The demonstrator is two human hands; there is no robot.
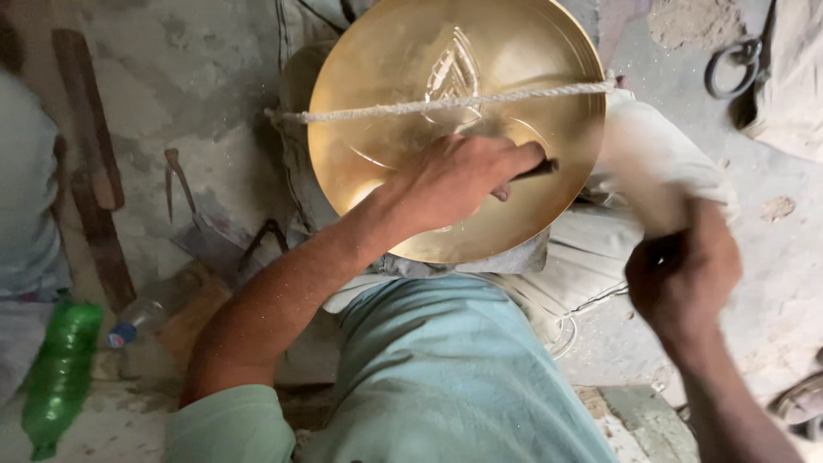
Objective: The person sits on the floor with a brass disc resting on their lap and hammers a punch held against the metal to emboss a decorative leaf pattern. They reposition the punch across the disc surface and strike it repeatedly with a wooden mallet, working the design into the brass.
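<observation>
Right now my left hand is fisted around a dark tool, tip pressed on the brass plate; plate sits tilted on my lap against cloth, white rope stretched across its face; engraved leaf motif above the rope; right hand closed on a blurred white cloth beside the plate's rim; green bottle on floor, far left.

Gold plate, green bottle

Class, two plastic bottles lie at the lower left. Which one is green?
The larger bottle nearest the left edge is green; the smaller one beside it is clear with a blue cap.
</observation>
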